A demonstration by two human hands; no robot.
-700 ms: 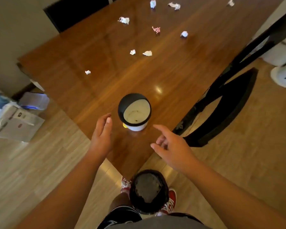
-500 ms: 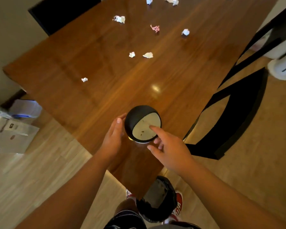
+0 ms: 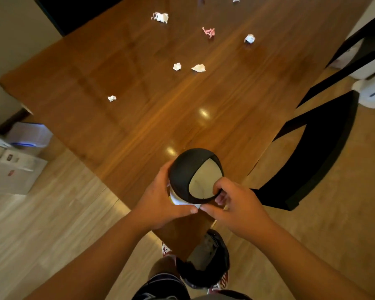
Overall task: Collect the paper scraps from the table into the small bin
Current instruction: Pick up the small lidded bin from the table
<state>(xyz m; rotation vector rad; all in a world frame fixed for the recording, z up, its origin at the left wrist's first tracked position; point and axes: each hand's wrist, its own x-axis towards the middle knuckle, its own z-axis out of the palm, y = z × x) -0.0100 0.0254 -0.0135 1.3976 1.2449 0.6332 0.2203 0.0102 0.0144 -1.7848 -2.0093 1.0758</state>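
Head view, near corner of the desk (image 3: 139, 126): we are now gripping the small bin (image 3: 188, 176) with both hands, open and apart a moment ago; left hand (image 3: 160, 202) wrapping its white wall, right hand (image 3: 232, 204) pinching the rim. Bin axis is tilting, mouth facing us and rightward. Farther off, paper scraps (image 3: 198, 67) are lying uncollected.

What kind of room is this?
Probably a dining room at home. There's a big wooden table with a dark chair pulled close, a wood-look floor, and a small bin held in both hands.
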